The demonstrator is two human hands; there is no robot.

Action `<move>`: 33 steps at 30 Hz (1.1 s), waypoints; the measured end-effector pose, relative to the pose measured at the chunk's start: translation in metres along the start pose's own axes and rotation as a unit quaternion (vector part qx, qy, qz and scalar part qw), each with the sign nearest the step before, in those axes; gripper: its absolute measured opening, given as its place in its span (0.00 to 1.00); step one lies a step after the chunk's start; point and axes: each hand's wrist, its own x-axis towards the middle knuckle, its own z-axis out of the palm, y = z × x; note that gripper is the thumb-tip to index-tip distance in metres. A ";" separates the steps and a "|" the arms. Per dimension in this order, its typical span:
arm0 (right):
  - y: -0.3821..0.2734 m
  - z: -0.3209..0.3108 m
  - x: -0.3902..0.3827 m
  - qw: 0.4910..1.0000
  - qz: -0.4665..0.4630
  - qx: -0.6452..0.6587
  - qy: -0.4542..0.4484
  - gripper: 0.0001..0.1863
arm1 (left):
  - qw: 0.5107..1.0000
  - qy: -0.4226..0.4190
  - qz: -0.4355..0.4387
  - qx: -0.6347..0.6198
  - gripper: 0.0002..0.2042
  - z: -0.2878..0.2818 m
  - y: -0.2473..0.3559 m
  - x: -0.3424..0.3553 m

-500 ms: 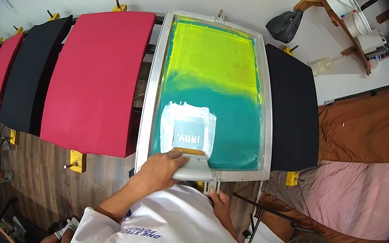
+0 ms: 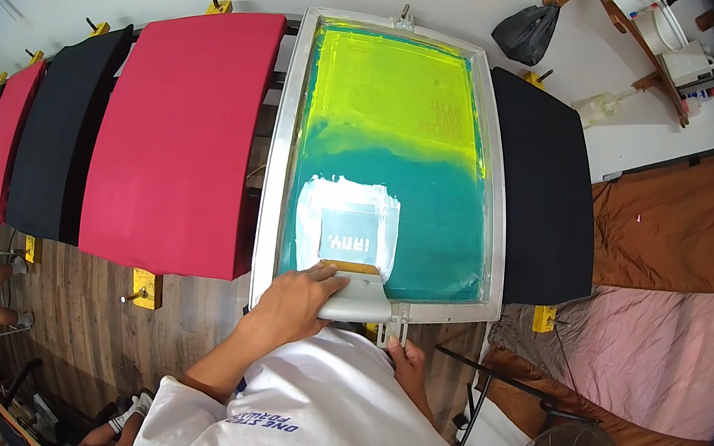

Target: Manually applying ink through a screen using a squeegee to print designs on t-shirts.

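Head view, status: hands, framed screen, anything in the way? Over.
Left hand on squeegee, near end of framed screen. Right hand by metal bracket, grip unclear. White patch on screen; squeegee and left hand block view of its near edge.

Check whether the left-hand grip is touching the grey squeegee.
Touching. The head view shows it: the left-hand grip has its fingers laid over the left end of the grey squeegee, with no gap showing.
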 end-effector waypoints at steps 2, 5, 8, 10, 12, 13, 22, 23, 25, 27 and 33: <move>0.004 -0.002 0.000 1.000 0.013 -0.007 -0.005 0.20 | 1.000 0.001 0.001 0.000 0.33 -0.001 0.001 -0.001; 0.032 -0.004 0.002 1.000 0.022 0.008 0.003 0.20 | 0.998 0.036 0.027 0.034 0.34 0.006 -0.002 -0.001; 0.015 -0.003 0.002 1.000 0.014 -0.010 -0.009 0.19 | 0.998 0.048 0.029 0.041 0.34 0.012 -0.006 -0.002; -0.008 0.000 0.000 1.000 0.018 0.001 -0.011 0.19 | 0.998 0.049 0.025 0.038 0.34 0.012 -0.005 -0.002; -0.007 0.000 -0.001 1.000 0.023 0.011 -0.013 0.19 | 0.998 0.049 0.020 0.035 0.34 0.010 -0.003 -0.003; 0.003 -0.001 0.000 0.999 0.031 0.012 -0.009 0.18 | 0.998 0.044 0.019 0.035 0.34 0.010 -0.002 -0.003; 0.006 -0.001 0.000 0.999 0.043 0.020 -0.009 0.17 | 1.000 0.000 -0.005 0.016 0.34 0.005 0.002 -0.002; 0.007 -0.002 0.000 0.999 0.047 0.025 -0.008 0.17 | 1.000 0.000 -0.003 0.016 0.34 0.004 0.002 -0.002; 0.003 -0.002 0.000 0.999 0.041 0.015 -0.010 0.17 | 1.000 0.000 -0.005 0.015 0.34 0.003 0.003 -0.002; 0.003 -0.002 0.000 0.999 0.035 0.005 -0.011 0.17 | 1.000 0.001 -0.005 0.015 0.34 0.001 0.004 -0.002; 0.000 -0.001 0.000 0.999 0.035 0.021 -0.009 0.17 | 1.000 -0.002 -0.007 0.012 0.34 0.003 0.002 -0.002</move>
